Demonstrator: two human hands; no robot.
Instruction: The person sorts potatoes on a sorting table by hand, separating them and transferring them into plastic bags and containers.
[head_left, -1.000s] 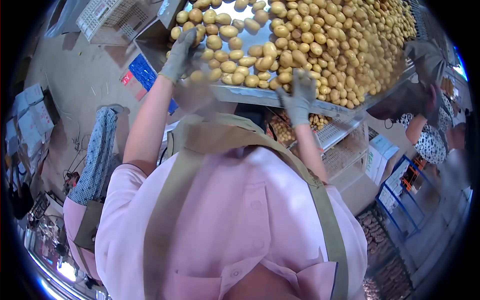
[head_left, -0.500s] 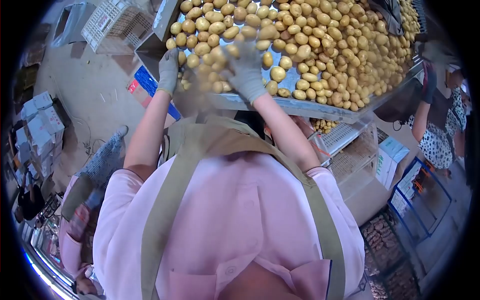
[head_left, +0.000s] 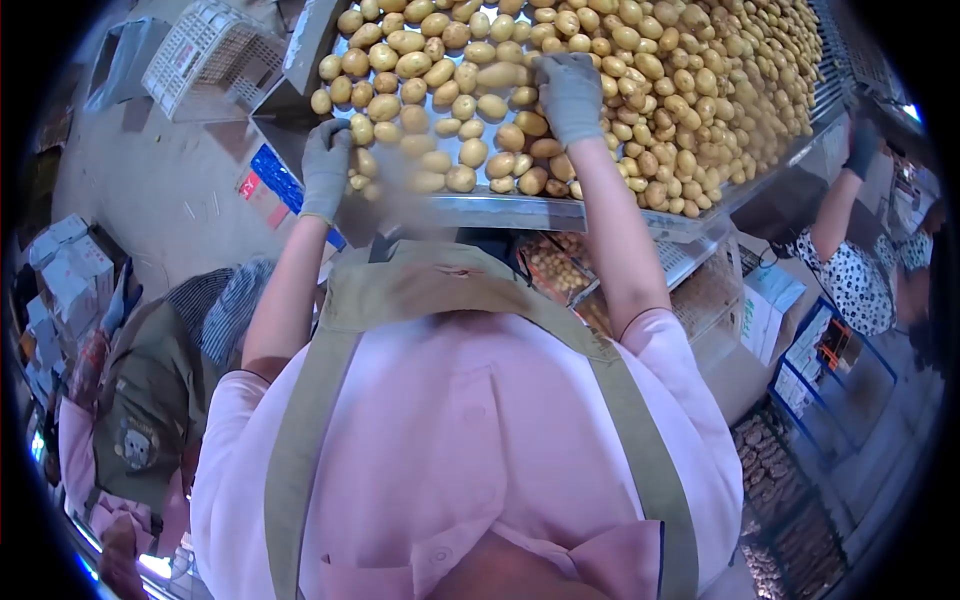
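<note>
Yellow-skinned potatoes [head_left: 470,152] lie loosely over a metal sorting tray [head_left: 520,212], with a dense heap toward the right. My right hand [head_left: 570,98], in a grey glove, rests palm down on potatoes at the heap's left edge. Its fingers bend over them, the tips partly hidden, and no potato shows in its grasp. My left hand [head_left: 327,168], gloved too, is at the tray's left front corner, beside several potatoes. Its fingers extend forward and appear to hold nothing. A blurred patch hides part of the tray's front edge between my hands.
White plastic crates [head_left: 205,60] stand at the upper left. Cartons [head_left: 70,270] are stacked farther left. A person in an olive apron [head_left: 145,420] is behind me on the left. Another person's gloved hand [head_left: 862,148] is at the right. A blue metal frame [head_left: 835,375] stands at the lower right.
My right hand has swept right and away from me, reaching the heap's edge. Potatoes now cover more of the tray's front middle. My left hand has shifted slightly left and lower in view.
</note>
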